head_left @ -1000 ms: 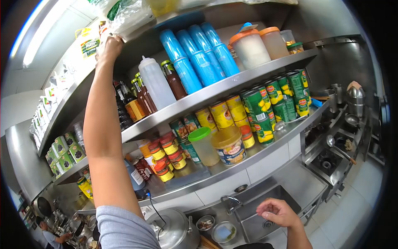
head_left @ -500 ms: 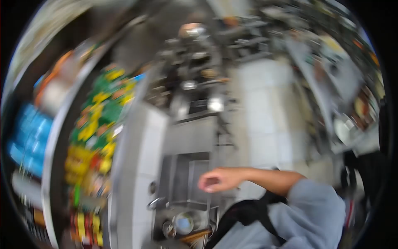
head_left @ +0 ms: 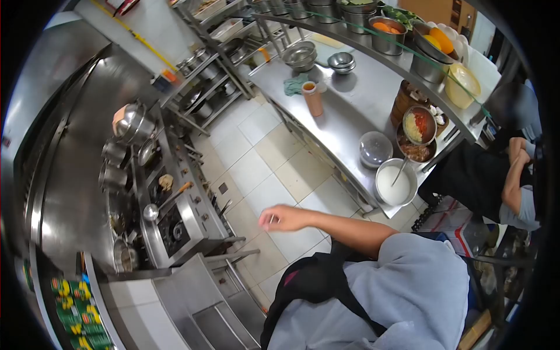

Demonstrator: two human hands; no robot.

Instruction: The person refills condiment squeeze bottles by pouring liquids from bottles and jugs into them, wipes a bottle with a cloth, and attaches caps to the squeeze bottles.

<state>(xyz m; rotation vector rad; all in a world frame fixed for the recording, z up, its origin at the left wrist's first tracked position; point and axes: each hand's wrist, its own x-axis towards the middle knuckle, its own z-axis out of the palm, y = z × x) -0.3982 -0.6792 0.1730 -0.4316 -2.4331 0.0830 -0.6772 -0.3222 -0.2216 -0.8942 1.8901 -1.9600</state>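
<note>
My right hand (head_left: 283, 219) is stretched out in front of my body, above the tiled floor (head_left: 256, 169). Its fingers curl loosely with a gap to the thumb, and I see nothing held. It touches no surface; the stove (head_left: 181, 204) is off to its left and the steel worktable (head_left: 344, 134) to its upper right. Near that table's front corner stands a pot of white liquid (head_left: 394, 184) with a ladle handle sticking out. Beside it sits a clear domed bowl (head_left: 375, 149). My left hand is out of view.
A ladle (head_left: 153, 211) lies across the stove. On the worktable stand an orange-brown squeeze bottle (head_left: 312, 99) and stacked metal bowls (head_left: 341, 62). Another person's forearms (head_left: 513, 175) show at the right edge. A rack with pans (head_left: 201, 64) stands at the back.
My view has swung right, away from the shelves of green and yellow packets, and is now sharp. The stove has moved left in view. My right arm stays extended.
</note>
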